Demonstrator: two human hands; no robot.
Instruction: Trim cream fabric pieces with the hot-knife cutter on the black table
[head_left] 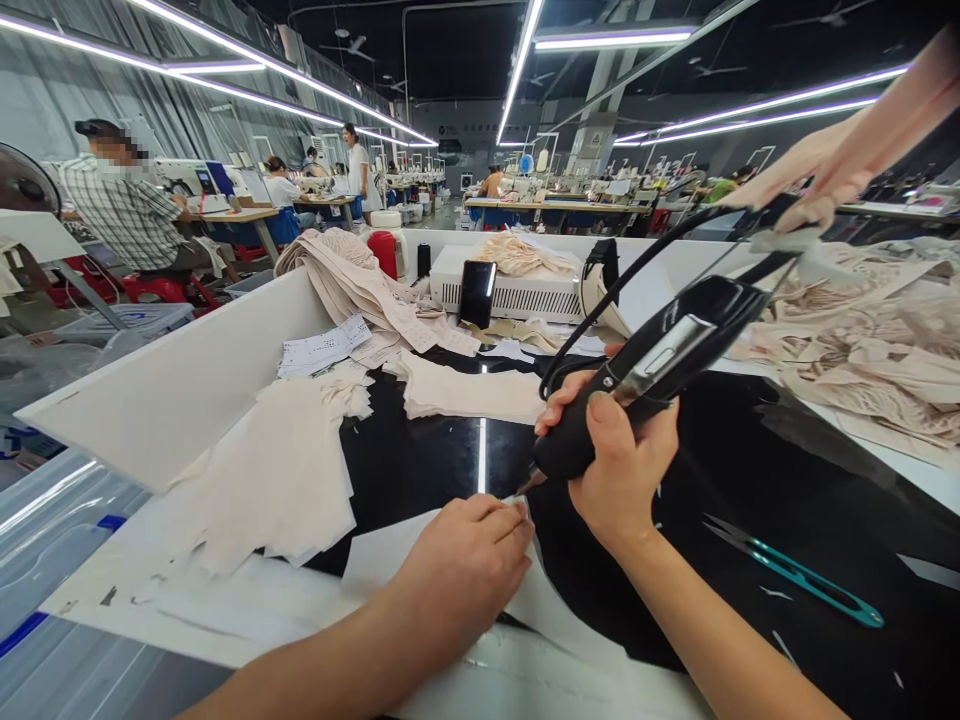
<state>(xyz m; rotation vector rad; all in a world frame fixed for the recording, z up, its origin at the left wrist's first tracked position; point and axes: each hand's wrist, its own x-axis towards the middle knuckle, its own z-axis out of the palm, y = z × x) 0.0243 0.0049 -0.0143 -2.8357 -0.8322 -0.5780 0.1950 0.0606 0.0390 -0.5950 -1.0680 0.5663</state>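
Note:
In my right hand (626,465) is a black corded handheld cutter (652,360) with a metal plate on its side; my fingers wrap round its body. Its narrow metal tip points down to the left, close to the fingertips of my left hand (472,560). Those fingers are pinched on the edge of a white fabric piece (390,550) that lies over the near edge of the black work surface (420,470). Part of that piece is hidden under my left hand and forearm. Teal-handled thread snips (810,580) rest to the right of my right forearm.
Stacked cream fabric pieces (270,470) lie left, with another stack (472,390) beyond my hands. A phone (478,292) leans against a white vented box (450,275). Another person's hands (817,180) reach in at upper right, near the black cable (622,290). Fabric heaps (885,340) lie right.

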